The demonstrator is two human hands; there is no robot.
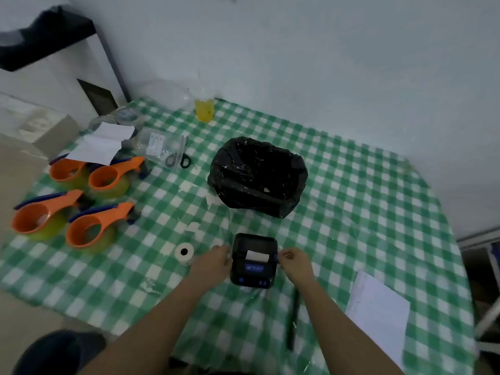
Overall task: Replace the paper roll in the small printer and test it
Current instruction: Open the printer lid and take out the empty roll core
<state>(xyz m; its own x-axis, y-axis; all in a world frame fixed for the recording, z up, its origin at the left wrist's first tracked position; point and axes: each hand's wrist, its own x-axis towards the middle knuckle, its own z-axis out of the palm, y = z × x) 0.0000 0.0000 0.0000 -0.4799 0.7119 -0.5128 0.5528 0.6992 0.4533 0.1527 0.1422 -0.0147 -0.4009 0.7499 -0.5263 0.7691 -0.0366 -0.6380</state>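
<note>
- The printer (pixel 254 260) sits on the green-checked table (pixel 351 212), near the front edge, right between both hands. Its little screen is lit blue and a white paper tab (pixel 257 255) sticks out of the top slot.
- Left hand (pixel 213 262) is pressed against the printer's left side, fingers curled loosely round the edge. It's more bracing than gripping, as far as I can see.
- Right hand (pixel 295 262) is at the right side, thumb and fingers pinched close together at the printer's edge. Can't tell if it's actually got hold of anything, too blurry.
- A white paper roll (pixel 184 253) lies on the table just left of the left hand, not touching it.
- Behind the printer there's a bin (pixel 257 175) lined with a black bag.
- Off to the left are four orange tape dispensers (pixel 75 201), with scissors (pixel 180 156) further back.
- A white sheet (pixel 378 312) lies at the front right.
</note>
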